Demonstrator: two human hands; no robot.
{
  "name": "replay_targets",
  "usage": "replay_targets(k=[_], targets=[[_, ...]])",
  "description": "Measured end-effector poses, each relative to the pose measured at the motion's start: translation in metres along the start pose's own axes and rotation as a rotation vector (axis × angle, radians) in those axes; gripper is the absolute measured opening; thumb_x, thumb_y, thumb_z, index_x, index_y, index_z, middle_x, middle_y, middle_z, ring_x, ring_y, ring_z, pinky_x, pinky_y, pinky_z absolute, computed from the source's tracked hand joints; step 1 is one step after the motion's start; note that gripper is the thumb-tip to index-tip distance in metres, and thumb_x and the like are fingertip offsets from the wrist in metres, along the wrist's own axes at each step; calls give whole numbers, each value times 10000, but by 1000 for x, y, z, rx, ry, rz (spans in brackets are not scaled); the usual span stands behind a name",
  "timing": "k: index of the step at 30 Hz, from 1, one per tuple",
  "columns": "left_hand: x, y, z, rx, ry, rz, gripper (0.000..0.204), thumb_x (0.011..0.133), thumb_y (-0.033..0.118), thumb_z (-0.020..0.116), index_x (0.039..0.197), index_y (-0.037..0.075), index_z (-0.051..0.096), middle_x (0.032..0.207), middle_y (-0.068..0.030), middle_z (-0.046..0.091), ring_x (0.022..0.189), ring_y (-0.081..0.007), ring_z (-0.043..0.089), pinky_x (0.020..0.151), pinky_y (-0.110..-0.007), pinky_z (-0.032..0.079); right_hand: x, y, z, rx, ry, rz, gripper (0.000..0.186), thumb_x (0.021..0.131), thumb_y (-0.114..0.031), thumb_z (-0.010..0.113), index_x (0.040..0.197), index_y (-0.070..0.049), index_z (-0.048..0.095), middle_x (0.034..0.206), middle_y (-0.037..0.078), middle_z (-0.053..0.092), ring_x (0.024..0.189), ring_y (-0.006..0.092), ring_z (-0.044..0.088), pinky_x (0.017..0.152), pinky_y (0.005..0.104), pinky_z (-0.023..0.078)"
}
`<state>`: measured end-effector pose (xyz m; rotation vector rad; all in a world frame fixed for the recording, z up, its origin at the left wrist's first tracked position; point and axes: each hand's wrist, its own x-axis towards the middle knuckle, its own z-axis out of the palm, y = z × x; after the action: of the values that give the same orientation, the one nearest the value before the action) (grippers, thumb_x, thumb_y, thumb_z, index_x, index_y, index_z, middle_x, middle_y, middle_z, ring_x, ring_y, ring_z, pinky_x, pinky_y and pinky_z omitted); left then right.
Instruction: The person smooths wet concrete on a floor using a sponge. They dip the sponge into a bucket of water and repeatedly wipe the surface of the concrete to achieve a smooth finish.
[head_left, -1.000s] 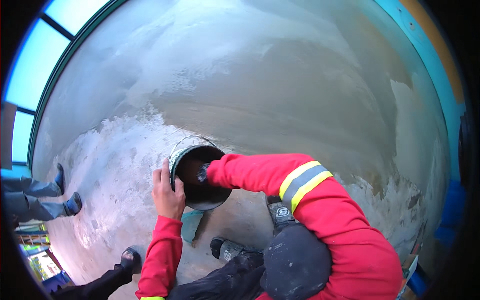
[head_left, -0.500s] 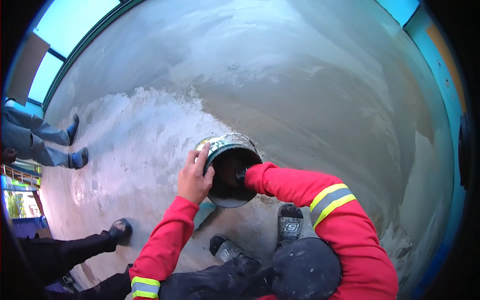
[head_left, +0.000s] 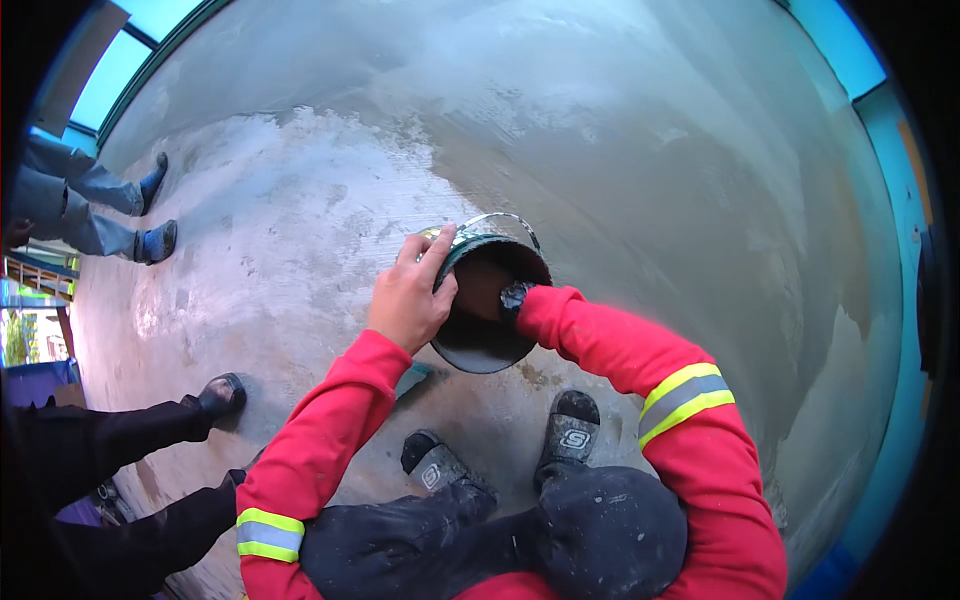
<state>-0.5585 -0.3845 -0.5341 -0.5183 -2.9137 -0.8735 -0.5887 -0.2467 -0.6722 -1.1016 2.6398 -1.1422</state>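
A dark green bucket (head_left: pixel 480 345) with a metal bail handle is tilted over a grey concrete floor (head_left: pixel 640 170). My left hand (head_left: pixel 412 292) grips the bucket's rim on its left side. My right hand (head_left: pixel 508 298) reaches inside the bucket's mouth and is mostly hidden there, only the wrist and a dark cuff showing. Both arms wear red sleeves with yellow reflective bands. My dark shoes (head_left: pixel 572 425) stand just below the bucket.
A small flat green-grey tool (head_left: pixel 413 378) lies on the floor by my left arm. Another person's dark-trousered legs and shoe (head_left: pixel 218 394) stand at the left. A second person's grey-trousered legs (head_left: pixel 95 205) stand at the far left. The floor's near left patch looks paler and rougher.
The view has shifted, so bucket and hands now sit higher and to the right. My left hand keeps hold of the rim and my right hand stays inside the bucket.
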Motion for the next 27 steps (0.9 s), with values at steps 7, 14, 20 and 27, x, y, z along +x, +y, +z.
replay_targets(k=[7,14,20,27], targets=[[0,-6,-6,-33,10,-60,493,810,166,600,1297,149,524,1051,-128,553,811,-335,615,709,-429,509,-3,-4,5,-239,-120,-67,388,816,-159,529,1170,-2,559,1157,222,575,1092,338,551,982,440,396],[-3,-7,-7,-48,29,-76,497,799,147,600,1292,140,529,1000,-135,561,836,-344,600,727,-424,494,16,-7,-2,-51,-158,-56,375,824,-143,513,1170,-5,555,1181,220,561,1139,332,519,1006,438,365],[-4,-5,-4,-60,15,-96,506,810,149,592,1309,145,509,1020,-134,560,846,-346,601,736,-425,498,16,-2,-9,74,-82,134,335,854,-124,493,1155,13,546,1208,230,548,1143,340,506,1001,427,355],[-10,-14,-8,-63,16,-123,497,809,136,583,1302,141,516,1015,-142,563,851,-355,597,747,-424,495,26,-21,-8,438,-41,255,297,878,-143,472,1109,8,582,1151,229,584,1084,342,548,949,430,394]])
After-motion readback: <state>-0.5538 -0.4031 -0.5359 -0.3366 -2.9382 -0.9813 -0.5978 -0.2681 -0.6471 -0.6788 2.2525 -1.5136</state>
